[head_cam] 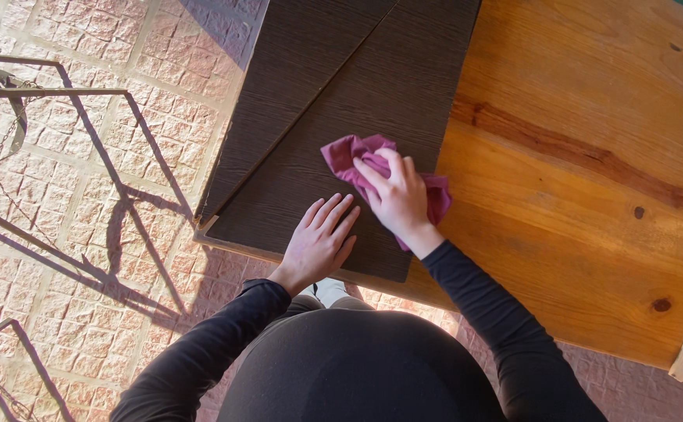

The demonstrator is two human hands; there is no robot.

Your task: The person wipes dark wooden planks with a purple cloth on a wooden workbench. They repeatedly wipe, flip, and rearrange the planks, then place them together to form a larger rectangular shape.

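Head view: right hand (397, 199) bunches a crumpled magenta cloth (354, 153) in its grip on a dark wood-grain panel (341, 94), left hand (319, 238) flat and empty beside it, and the panel, seemingly overhanging the orange wooden counter (591, 156), could tip under hard pressing.

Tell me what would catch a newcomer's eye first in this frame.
The pink cloth stands out most, pressed by the right hand onto a dark board near the middle. Beside it the left hand lies flat on the same board. The board rests on a pale wooden table that fills the right side, with a sunlit tiled floor on the left.
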